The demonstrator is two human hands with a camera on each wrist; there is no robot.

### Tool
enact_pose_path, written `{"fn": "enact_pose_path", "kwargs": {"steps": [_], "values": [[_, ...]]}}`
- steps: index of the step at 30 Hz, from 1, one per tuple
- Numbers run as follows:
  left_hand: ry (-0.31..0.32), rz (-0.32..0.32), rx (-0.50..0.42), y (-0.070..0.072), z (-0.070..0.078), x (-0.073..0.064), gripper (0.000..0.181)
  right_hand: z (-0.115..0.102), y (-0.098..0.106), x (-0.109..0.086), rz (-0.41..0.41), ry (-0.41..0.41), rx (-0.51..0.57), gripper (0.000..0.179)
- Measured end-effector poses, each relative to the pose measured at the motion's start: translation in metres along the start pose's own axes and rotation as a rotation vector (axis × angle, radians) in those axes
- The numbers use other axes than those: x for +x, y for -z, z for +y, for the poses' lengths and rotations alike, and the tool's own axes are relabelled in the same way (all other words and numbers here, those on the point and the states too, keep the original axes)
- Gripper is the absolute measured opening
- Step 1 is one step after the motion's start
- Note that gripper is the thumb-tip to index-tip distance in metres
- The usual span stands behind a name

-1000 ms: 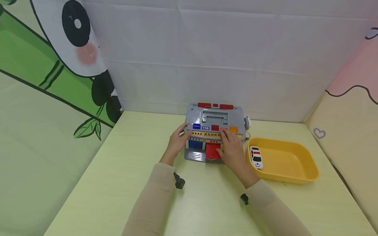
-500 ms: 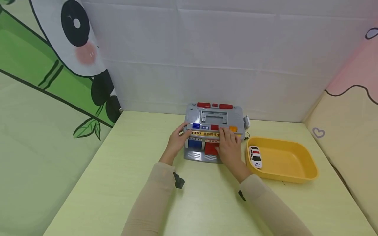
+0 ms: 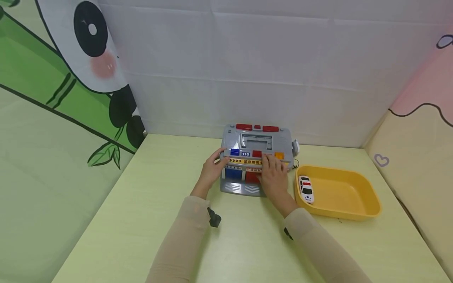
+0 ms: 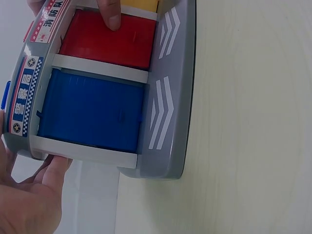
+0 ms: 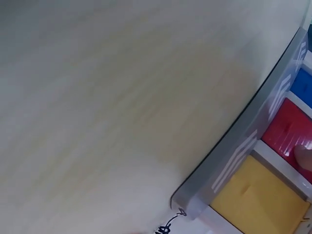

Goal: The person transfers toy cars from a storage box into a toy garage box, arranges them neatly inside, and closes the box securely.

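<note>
A grey toy garage stands at the back of the table, with coloured buttons along its roof edge. My left hand grips its left end, thumb at the front edge and fingers around the side. Over the right part of the front lies my right hand, its fingers on the roof edge. In the left wrist view its thumb touches the red door, which lies level with its frame. Beside that are a blue door and, in the right wrist view, a yellow door.
To the right of the garage is a yellow tray holding a white toy police car at its left end. A coiled cord hangs from the garage's right side. A white cloth backdrop rises close behind.
The red door has swung from sticking out over the ramp to flat in its frame, under my right thumb. My right hand has shifted slightly left. The left hand has stayed in place.
</note>
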State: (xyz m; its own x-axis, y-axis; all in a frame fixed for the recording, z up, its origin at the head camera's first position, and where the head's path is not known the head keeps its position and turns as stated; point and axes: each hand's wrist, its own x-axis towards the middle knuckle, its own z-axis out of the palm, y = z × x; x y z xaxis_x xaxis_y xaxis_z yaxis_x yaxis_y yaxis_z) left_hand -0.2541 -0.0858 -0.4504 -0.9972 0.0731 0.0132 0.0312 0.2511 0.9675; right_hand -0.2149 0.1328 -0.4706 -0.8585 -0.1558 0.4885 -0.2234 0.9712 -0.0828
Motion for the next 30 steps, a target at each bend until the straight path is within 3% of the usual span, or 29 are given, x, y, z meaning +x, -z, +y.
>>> {"fn": "enact_pose_path", "kwargs": {"steps": [6, 15, 26, 30], "values": [[-0.004, -0.003, -0.011, -0.001, -0.002, 0.001, 0.048, 0.0, -0.001, 0.0, -0.023, -0.015, -0.014, 0.074], [-0.012, -0.004, -0.015, -0.003, -0.005, 0.004, 0.049, 0.004, -0.011, 0.0, 0.088, 0.02, -0.04, 0.075], [-0.014, -0.004, -0.006, -0.001, -0.004, 0.002, 0.049, 0.003, -0.004, -0.002, 0.094, 0.037, 0.036, 0.076], [-0.011, -0.007, 0.003, 0.0, -0.003, 0.003, 0.049, 0.003, 0.0, -0.005, 0.051, 0.024, 0.056, 0.08]]}}
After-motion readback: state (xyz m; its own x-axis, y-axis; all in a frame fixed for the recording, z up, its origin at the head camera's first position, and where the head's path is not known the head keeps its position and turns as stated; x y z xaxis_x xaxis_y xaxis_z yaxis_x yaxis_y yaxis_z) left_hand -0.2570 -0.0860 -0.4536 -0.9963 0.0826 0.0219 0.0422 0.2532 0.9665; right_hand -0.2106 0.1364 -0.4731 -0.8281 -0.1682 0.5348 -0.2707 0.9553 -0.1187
